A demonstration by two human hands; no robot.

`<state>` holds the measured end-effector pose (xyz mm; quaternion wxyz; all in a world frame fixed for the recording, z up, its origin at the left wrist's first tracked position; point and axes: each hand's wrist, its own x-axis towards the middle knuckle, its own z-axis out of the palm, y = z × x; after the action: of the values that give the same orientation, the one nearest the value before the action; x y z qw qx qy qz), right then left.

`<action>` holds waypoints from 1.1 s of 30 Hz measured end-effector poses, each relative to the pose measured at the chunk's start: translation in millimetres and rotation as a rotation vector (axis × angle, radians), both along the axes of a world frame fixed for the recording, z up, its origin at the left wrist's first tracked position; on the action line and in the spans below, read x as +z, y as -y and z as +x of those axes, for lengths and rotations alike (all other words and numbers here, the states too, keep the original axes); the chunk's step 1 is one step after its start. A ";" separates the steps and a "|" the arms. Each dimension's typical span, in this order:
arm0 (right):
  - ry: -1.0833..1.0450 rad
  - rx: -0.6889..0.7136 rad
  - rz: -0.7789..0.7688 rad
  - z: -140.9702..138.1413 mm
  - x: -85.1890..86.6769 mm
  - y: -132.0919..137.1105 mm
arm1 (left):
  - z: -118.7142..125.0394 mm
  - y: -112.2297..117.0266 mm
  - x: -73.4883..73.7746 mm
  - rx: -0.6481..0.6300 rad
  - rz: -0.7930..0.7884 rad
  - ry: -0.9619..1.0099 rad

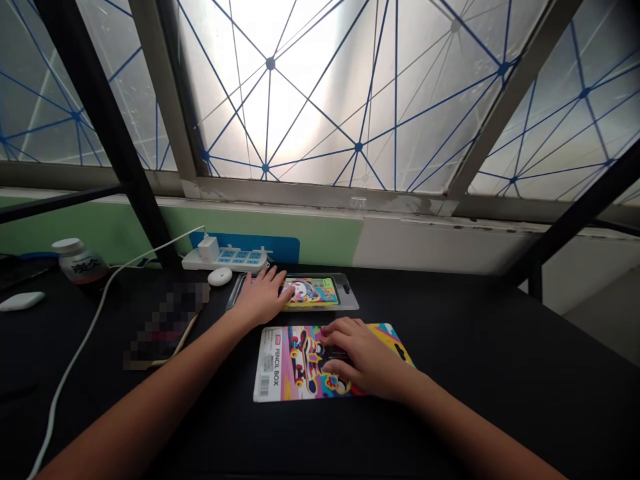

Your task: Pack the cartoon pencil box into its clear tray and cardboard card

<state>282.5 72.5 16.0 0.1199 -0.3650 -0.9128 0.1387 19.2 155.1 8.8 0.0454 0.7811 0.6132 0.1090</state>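
Observation:
A printed backing card [273, 373] marked "PENCIL BOX" lies flat on the black table, with a colourful cartoon skateboard design. My right hand [363, 360] rests on its right half, thumb and fingers apart; the palm hides part of the print. Farther back lies a clear plastic blister pack [345, 287] with a brightly coloured pencil box [320, 291] in it. My left hand [264, 297] lies over the pack's left part, its fingers spread and its thumb on the pencil box. That hand covers the left end of the box.
Behind my left hand stand a white power strip [235, 259] with a plugged-in charger [208, 248] and a small white round case [220, 277]. A white cable [95, 313] runs down the left side, near a bottle [80, 263] and a blurred-out item [167, 323]. Black posts [107, 133] flank the window.

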 end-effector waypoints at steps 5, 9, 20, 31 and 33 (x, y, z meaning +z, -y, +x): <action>0.021 -0.185 0.134 -0.3 -8.3 -9.3 | -22.4 5.3 0.3 0.021 -0.024 -0.037; 0.040 -0.277 0.157 -5.8 -11.7 -7.8 | -24.6 8.3 0.4 0.037 -0.029 -0.052; -0.138 -0.519 -0.143 46.9 7.3 -37.4 | -22.4 19.5 8.8 -0.090 -0.092 -0.027; -0.073 -0.573 -0.255 97.5 3.0 -72.7 | -22.6 22.8 8.7 -0.204 -0.109 -0.006; -0.111 -0.549 -0.205 83.4 4.3 -67.4 | -21.5 23.9 9.2 -0.208 -0.113 -0.006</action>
<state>365.9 139.8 20.3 0.1653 -0.6004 -0.7531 0.2123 -2.3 131.2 18.0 0.0984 0.8371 0.5340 0.0667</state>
